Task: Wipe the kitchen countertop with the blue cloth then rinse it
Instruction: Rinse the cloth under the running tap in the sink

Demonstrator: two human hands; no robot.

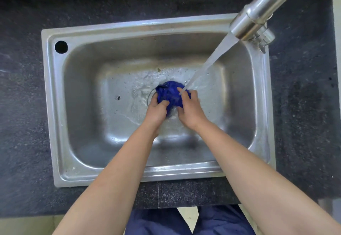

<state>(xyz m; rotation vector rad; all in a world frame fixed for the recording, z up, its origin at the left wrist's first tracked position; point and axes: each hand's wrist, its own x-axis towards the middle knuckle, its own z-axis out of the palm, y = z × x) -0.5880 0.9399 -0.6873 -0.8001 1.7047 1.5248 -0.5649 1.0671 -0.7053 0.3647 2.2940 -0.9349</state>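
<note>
The left hand point(158, 108) and the right hand point(190, 108) meet near the middle of the frame, both with fingers curled round the blue cloth point(170, 94), which is bunched into a wet ball between them. The left grips its lower left side; the right wraps over its right side, a finger lying across the top.

The cloth sits low inside the steel sink point(55, 105), over the drain, whose ring shows just at the cloth's left edge. A stream of water point(212, 61) falls slantwise from the tap point(258, 17) at the upper right and lands on the cloth's right edge, beside the right hand's fingers. A thin sheet of water and droplets spread across the basin floor around the cloth. A round black hole point(61, 47) sits in the sink's rim at its upper left corner.

The dark speckled countertop point(22, 124) frames the sink on all sides. At the bottom edge, blue trouser legs point(156, 223) show below the counter.
</note>
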